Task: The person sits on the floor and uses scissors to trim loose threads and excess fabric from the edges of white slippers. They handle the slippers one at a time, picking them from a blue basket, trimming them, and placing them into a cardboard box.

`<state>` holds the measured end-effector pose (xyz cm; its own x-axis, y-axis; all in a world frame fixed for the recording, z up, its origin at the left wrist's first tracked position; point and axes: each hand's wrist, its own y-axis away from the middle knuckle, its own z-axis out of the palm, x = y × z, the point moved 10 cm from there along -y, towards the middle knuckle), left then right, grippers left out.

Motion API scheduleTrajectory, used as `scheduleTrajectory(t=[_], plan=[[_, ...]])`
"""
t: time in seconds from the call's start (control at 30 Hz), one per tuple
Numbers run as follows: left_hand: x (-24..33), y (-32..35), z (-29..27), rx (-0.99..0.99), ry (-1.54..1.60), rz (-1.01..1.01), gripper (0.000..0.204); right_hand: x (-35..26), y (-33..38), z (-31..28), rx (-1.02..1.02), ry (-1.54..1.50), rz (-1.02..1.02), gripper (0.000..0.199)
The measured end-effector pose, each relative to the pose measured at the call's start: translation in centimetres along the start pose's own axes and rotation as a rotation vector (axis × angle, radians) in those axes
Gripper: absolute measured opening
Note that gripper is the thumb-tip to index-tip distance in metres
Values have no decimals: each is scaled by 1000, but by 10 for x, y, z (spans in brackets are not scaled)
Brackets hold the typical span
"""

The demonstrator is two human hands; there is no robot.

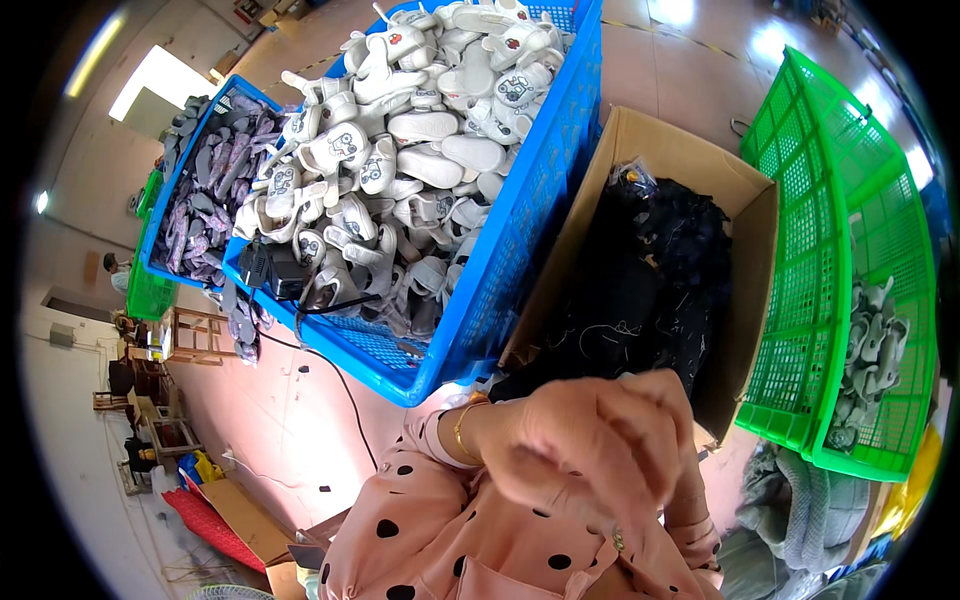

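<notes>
My left hand (550, 440), with a gold bracelet (459, 430) at its wrist, is raised in front of my body. Its fingers are curled, and motion blurs them. Close against it on the right is my right hand (664, 396), mostly covered by the left one, so its fingers cannot be told apart. Whatever lies between the hands, if anything, is hidden. Just beyond them stands an open cardboard box (752, 240) with black cloth (640, 290) and loose threads inside.
A blue crate (500, 290) heaped with white shoes (420, 125) stands ahead to the left. Behind it, another blue crate (158, 245) holds patterned purplish shoes (210, 195). Green crates (795, 330) stand on the right, above grey fabric (805, 505). A black cable (350, 395) crosses the floor.
</notes>
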<state>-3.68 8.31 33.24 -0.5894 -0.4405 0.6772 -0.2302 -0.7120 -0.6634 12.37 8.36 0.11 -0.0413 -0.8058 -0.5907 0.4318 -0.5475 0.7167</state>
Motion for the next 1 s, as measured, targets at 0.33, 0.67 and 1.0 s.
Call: scheduleTrajectory(t=[0.33, 0.67, 1.0], plan=[[-32, 5, -26, -87, -248, 46, 8, -19, 7, 7, 96, -208, 91, 22], [-157, 120, -76, 181, -805, -677, 53, -25, 35, 14, 27, -88, -46, 29], [-176, 125, -76, 100, -809, -557, 19, -13, 36, 19, 57, -5, -49, 23]])
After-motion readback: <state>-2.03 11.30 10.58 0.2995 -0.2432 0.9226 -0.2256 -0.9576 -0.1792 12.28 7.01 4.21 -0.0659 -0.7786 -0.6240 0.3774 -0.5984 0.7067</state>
